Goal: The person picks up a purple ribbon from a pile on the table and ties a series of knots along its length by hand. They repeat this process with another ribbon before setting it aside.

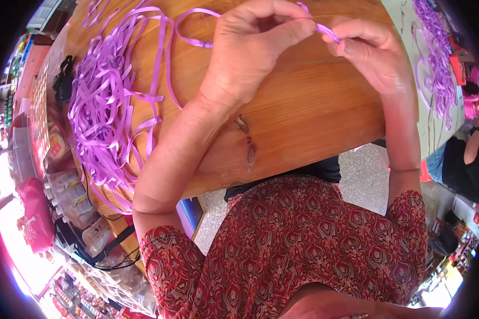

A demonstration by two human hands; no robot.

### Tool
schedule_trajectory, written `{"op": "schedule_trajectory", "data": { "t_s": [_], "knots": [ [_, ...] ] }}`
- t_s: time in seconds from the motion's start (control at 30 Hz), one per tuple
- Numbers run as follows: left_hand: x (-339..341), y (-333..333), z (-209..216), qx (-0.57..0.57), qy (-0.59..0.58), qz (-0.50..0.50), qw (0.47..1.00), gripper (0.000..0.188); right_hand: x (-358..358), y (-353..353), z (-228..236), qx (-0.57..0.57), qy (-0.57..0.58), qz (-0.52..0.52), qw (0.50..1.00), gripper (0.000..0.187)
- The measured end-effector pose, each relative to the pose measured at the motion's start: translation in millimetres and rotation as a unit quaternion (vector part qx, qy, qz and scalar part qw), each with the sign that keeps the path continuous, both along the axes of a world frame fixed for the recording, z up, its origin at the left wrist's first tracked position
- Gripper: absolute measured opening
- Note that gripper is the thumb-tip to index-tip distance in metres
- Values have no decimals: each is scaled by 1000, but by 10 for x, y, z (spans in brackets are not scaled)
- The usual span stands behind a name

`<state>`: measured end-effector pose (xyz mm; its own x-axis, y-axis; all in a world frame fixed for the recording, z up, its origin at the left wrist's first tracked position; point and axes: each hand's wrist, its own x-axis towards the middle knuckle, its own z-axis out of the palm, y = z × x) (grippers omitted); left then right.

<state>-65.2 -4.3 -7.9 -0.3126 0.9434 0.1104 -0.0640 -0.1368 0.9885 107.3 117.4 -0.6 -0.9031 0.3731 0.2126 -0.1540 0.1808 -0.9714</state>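
Over the far part of a wooden table, my left hand (255,45) pinches a thin purple ribbon (327,31) between thumb and fingertips. My right hand (375,53) pinches the same ribbon a short way to the right, so a small twisted piece shows between the two hands. Another length of purple ribbon (189,37) loops across the wood left of my left hand; whether it joins the held piece is hidden behind that hand. A big tangled heap of purple ribbon (104,106) lies along the table's left side, beyond my left forearm.
The wooden table (303,122) has a curved near edge in front of my body. A marbled white surface (431,130) adjoins on the right, with more purple ribbon (439,58) on it. A black strap (64,80) and a pink pouch (36,215) are at left. Another person (460,165) is at far right.
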Motion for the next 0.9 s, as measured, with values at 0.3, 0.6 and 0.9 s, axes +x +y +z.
{"op": "schedule_trajectory", "data": {
  "t_s": [0.3, 0.6, 0.9],
  "knots": [
    [139, 19, -100, 45, -176, 4, 983, 11, -113, -141, 11, -303, 97, 15, 948, 21],
    [232, 46, -28, 65, -115, 53, 990, 10, -299, 260, -333, -307, 235, 197, 901, 24],
    [306, 24, -67, 69, -132, 58, 987, 8, -351, 6, -125, 68, 259, -70, 961, 26]
  ]
}}
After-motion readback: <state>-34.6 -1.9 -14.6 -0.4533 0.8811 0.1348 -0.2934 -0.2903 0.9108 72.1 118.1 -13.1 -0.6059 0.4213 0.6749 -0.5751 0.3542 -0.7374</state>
